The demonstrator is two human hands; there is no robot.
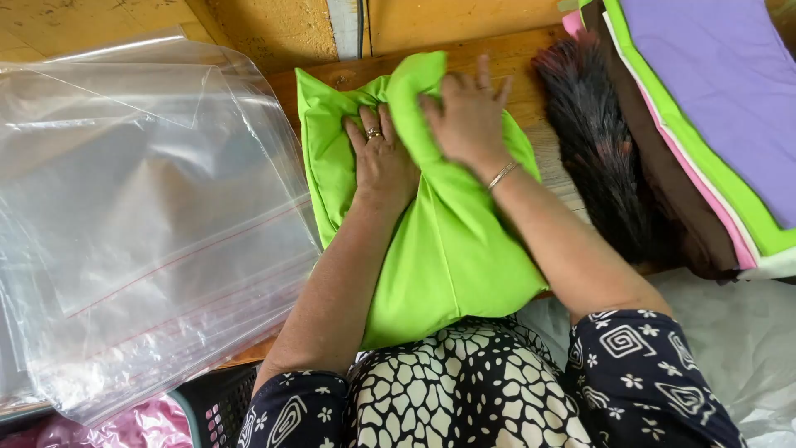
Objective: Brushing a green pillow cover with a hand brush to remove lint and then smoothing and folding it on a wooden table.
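The lime-green fabric cover (448, 241) lies on the wooden surface (514, 58), directly in front of the person and partly overhanging the near edge onto the lap. Its long axis runs away from the body, from the lap toward the far wall.

The left hand (380, 158) rests palm-down on the upper middle of the cover, fingers extended and flat; this grip is open and presses rather than clasps. The right hand (468, 116) sits just beside it, slightly farther from the body, fingers curled onto a raised fold of the fabric; this grip appears closed on that fold. The fold rises between the two hands and runs up toward the cover's far edge. Both hands are in contact with the cover; the right is nearer its far edge.

A stack of clear plastic zip bags (141, 224) lies to the left, touching the cover's edge. A dark feather duster (597, 158) and a pile of coloured fabrics (713, 124) lie to the right.
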